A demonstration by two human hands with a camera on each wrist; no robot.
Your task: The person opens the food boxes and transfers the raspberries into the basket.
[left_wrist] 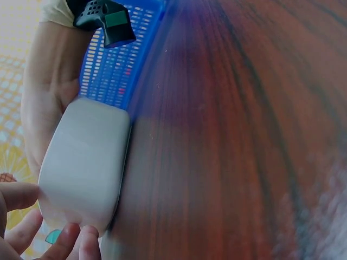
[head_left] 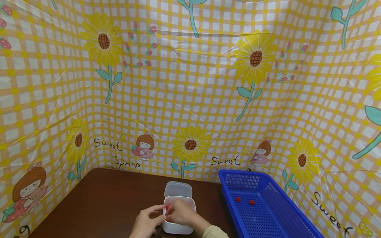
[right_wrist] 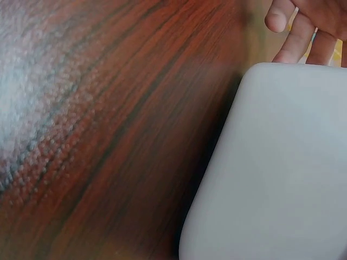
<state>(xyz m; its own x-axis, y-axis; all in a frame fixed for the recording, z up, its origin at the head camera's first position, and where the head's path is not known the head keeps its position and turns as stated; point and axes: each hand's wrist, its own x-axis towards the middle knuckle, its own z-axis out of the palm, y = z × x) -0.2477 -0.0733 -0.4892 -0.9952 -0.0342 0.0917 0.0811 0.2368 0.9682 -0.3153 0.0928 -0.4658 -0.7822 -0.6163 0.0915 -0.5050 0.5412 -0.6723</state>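
Observation:
A white box (head_left: 178,228) with rounded corners stands on the brown table, its pale translucent lid (head_left: 178,189) swung back behind it. My left hand (head_left: 146,220) is at the box's left side; in the left wrist view its fingertips (left_wrist: 68,233) touch the outer wall. My right hand (head_left: 181,211) reaches down into the box, fingers bent and pointing left. A small red piece (head_left: 167,208) shows right beside the right fingers, inside the rim; I cannot tell whether they hold it. In the right wrist view the box wall hides the right hand.
A blue perforated basket (head_left: 227,198) stands to the right of the box, with two small red round pieces (head_left: 251,202) on its floor. A checked, flower-printed cloth (head_left: 190,109) hangs round the back and sides of the table (head_left: 119,198).

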